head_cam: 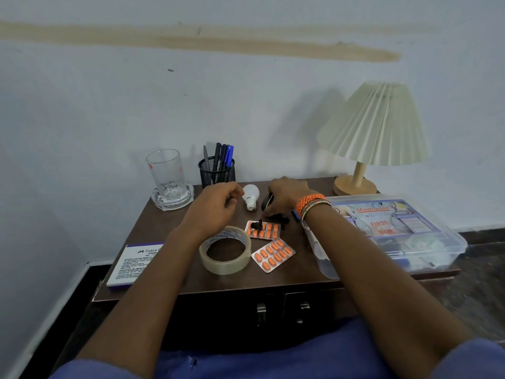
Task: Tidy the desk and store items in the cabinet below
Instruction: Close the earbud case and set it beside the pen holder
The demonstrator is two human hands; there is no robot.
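Observation:
A small dark wooden desk [273,277] stands against the wall, with two cabinet doors [300,310] below its front edge. My right hand [287,196] lies over a black computer mouse [266,201] at the desk's middle, fingers curled on it. My left hand [216,205] hovers just left of a white light bulb [250,196], fingers loosely curled, holding nothing that I can see. Two strips of orange pills [273,254] and a roll of clear tape [225,250] lie nearer the front. A small black piece [257,225] rests on the farther strip.
A glass [166,173] stands in a glass ashtray at the back left, next to a mesh pen holder [216,173]. A pleated lamp [374,132] stands back right. A clear first aid box [396,231] fills the right side. A white stamp pad box [134,265] lies front left.

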